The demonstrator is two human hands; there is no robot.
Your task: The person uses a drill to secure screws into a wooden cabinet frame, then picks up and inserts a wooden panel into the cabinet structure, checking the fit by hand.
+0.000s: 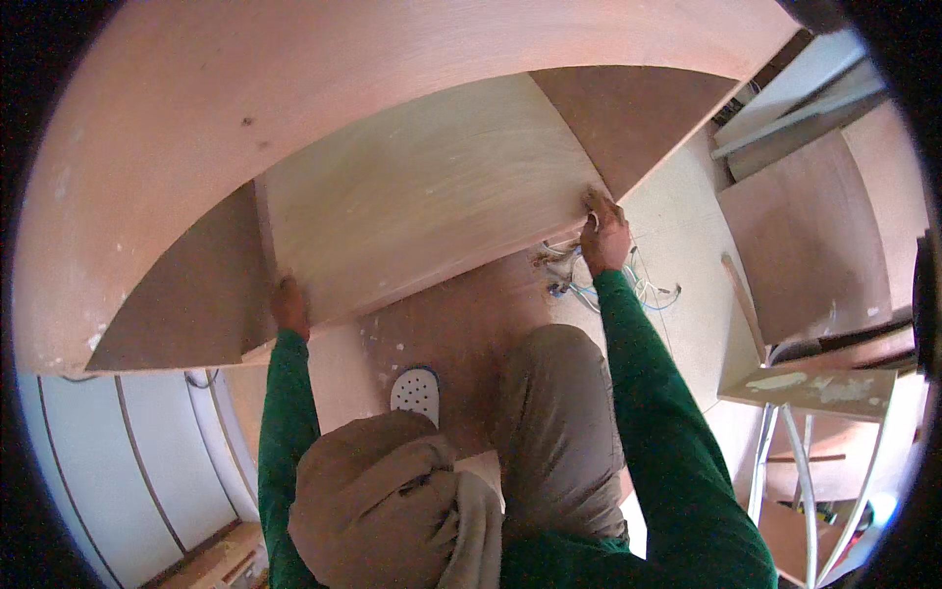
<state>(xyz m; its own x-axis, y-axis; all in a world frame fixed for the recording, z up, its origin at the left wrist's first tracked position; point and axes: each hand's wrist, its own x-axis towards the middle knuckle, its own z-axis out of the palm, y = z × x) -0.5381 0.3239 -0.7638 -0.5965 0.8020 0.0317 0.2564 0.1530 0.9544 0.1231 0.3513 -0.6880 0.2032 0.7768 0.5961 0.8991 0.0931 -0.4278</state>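
Observation:
A pale wooden board point(432, 177) lies between the side walls of a large wooden cabinet carcass point(324, 69). At the left end of its front edge, my left hand point(289, 306) is closed on the board; the fingers are slightly blurred. My right hand point(605, 236) grips the right end of that edge, with fingers curled over the top near the cabinet's right side. Darker brown inner panels flank the board, such as the right one point(613, 118). The undersides of both grips are hidden.
Loose cables point(648, 290) lie on the floor beside my right forearm. A metal-legged stool point(824, 388) stands at the right, near leaning wooden panels point(805, 245). White slatted panels point(113, 461) are at the lower left. My knees and a white perforated clog point(416, 395) are below the board.

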